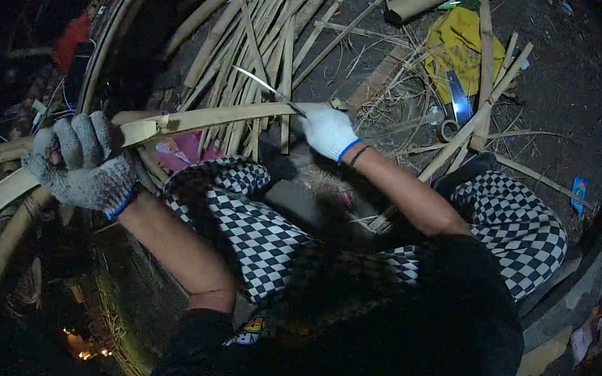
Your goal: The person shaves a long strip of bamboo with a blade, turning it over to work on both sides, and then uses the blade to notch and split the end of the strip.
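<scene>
My left hand (83,160), in a grey knitted glove, is closed around a long split bamboo strip (214,116). The strip slants up from the lower left across my lap toward my right hand. My right hand (328,134), in a white glove with a blue cuff, grips a knife (264,84). Its handle is hidden in the fist, and the thin bright blade points up and left, just over the strip. The strip's far end shows just beyond the right glove. Below are my knees in black-and-white checkered trousers (258,253).
Many bamboo strips (276,37) lie in a heap ahead. A yellow cloth-like piece (460,40), a shiny blade (459,100) and a tape roll (449,130) lie at the right, beside crossed strips (482,115). A small fire (86,346) glows at lower left.
</scene>
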{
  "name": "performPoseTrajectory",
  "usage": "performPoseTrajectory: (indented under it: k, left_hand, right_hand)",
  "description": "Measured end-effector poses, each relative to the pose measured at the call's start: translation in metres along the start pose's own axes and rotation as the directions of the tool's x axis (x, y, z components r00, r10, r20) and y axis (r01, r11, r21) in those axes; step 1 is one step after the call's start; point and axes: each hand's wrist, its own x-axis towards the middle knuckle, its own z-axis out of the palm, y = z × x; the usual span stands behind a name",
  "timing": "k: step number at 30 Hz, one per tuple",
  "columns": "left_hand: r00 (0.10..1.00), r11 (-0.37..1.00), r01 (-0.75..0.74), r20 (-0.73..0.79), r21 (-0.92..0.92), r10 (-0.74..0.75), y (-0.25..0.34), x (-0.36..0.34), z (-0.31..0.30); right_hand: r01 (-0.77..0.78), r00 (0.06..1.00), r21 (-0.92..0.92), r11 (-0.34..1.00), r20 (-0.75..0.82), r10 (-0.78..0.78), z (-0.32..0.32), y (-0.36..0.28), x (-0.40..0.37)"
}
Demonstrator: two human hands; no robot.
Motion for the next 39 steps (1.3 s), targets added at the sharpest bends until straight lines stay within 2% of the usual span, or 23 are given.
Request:
performPoseTrajectory:
  k: [2,4,5,6,7,10,11,13,14,15,16,18,20,21,22,24,29,30,32,34,37,38,39]
  left_hand:
    - [1.0,1.0,0.001,-0.018,0.02,-0.001,0.001,-0.001,0.0]
    - [0.999,0.999,-0.004,0.038,0.032,0.003,0.002,0.001,-0.002]
    - [0.999,0.999,-0.005,0.039,0.035,0.004,0.003,0.0,-0.003]
    - [0.999,0.999,-0.005,0.045,0.054,0.003,0.004,-0.001,-0.003]
    - [0.999,0.997,-0.008,0.054,0.073,0.004,0.005,-0.002,-0.002]
    - [0.996,0.998,-0.046,0.074,0.043,0.043,-0.002,-0.007,0.022]
    - [0.994,0.999,-0.045,0.103,0.029,0.042,-0.003,-0.004,0.022]
    - [0.993,0.999,-0.032,0.11,0.01,0.031,-0.005,0.0,0.018]
    - [0.994,1.0,-0.031,0.109,0.003,0.03,-0.005,0.003,0.015]
    - [0.989,1.0,0.002,0.147,0.005,-0.003,-0.002,0.004,0.008]
    - [0.99,1.0,0.009,0.138,0.006,-0.01,-0.001,0.006,0.003]
    - [0.995,0.999,0.027,0.097,0.045,-0.031,0.003,0.006,-0.001]
    - [0.99,0.998,0.057,0.127,-0.024,-0.054,0.004,0.006,-0.004]
    - [0.989,0.997,0.069,0.136,-0.023,-0.065,0.006,0.006,-0.006]
    - [0.987,0.997,0.076,0.144,-0.025,-0.072,0.007,0.005,-0.006]
    - [0.984,0.995,0.076,0.168,-0.06,-0.065,0.007,0.003,-0.002]
    - [0.995,0.999,0.025,0.1,-0.026,-0.022,0.008,0.0,0.006]
    - [0.997,1.0,0.006,0.081,0.001,-0.006,0.006,0.004,0.004]
    - [0.999,0.999,-0.006,0.039,0.038,0.005,0.006,0.004,-0.003]
    - [0.997,0.999,0.028,0.077,0.037,-0.031,0.009,0.007,-0.009]
    - [0.996,1.0,0.025,0.085,0.018,-0.027,0.009,0.007,-0.007]
    - [0.997,0.999,0.019,0.074,0.031,-0.022,0.01,0.005,-0.007]
    - [0.997,0.999,0.014,0.076,0.03,-0.017,0.011,0.003,-0.007]
  right_hand:
    - [0.163,0.973,0.108,0.981,-0.183,-0.142,0.0,-0.003,-0.001]
    - [0.265,0.964,0.023,0.964,-0.037,-0.264,0.024,0.039,-0.004]
    - [0.054,0.998,0.095,0.994,0.02,-0.056,0.036,0.065,-0.016]
    - [-0.105,0.987,0.005,0.994,0.121,0.104,0.059,0.104,-0.023]
    - [-0.294,0.91,-0.055,0.954,0.29,0.297,0.062,0.134,-0.028]
    - [-0.214,0.941,-0.165,0.963,0.229,0.248,0.057,0.13,-0.026]
    - [-0.055,0.972,-0.159,0.986,0.216,0.089,0.047,0.121,-0.03]
    - [-0.279,0.934,-0.113,0.954,0.2,0.297,0.059,0.101,-0.014]
    - [-0.073,0.99,-0.102,0.992,0.11,0.084,0.037,0.074,-0.013]
    - [-0.079,0.991,-0.028,0.996,0.105,0.082,0.017,0.044,-0.006]
    - [0.06,0.979,0.08,0.995,-0.2,-0.043,0.025,0.033,-0.002]
    - [0.117,0.983,0.043,0.992,-0.147,-0.109,0.008,0.013,0.0]
    - [0.284,0.928,0.103,0.953,-0.28,-0.246,0.009,0.024,-0.002]
    - [0.239,0.96,0.031,0.971,-0.159,-0.231,0.045,0.063,-0.008]
    - [-0.008,0.999,0.052,0.999,-0.035,0.01,0.055,0.084,-0.02]
    - [-0.343,0.903,-0.108,0.933,0.238,0.359,0.065,0.139,-0.038]
    - [-0.242,0.913,-0.204,0.949,0.282,0.294,0.038,0.095,-0.011]
    - [-0.211,0.954,-0.111,0.971,0.195,0.23,0.034,0.077,-0.003]
    - [0.044,0.975,-0.019,0.999,-0.217,-0.047,0.039,0.047,0.0]
    - [0.088,0.973,0.022,0.996,-0.218,-0.081,0.031,0.033,0.005]
    - [0.088,0.99,0.064,0.994,-0.119,-0.08,0.064,0.092,-0.012]
    - [-0.186,0.973,-0.083,0.979,0.126,0.195,0.059,0.108,-0.027]
    - [-0.276,0.937,-0.045,0.96,0.209,0.28,0.066,0.141,-0.037]
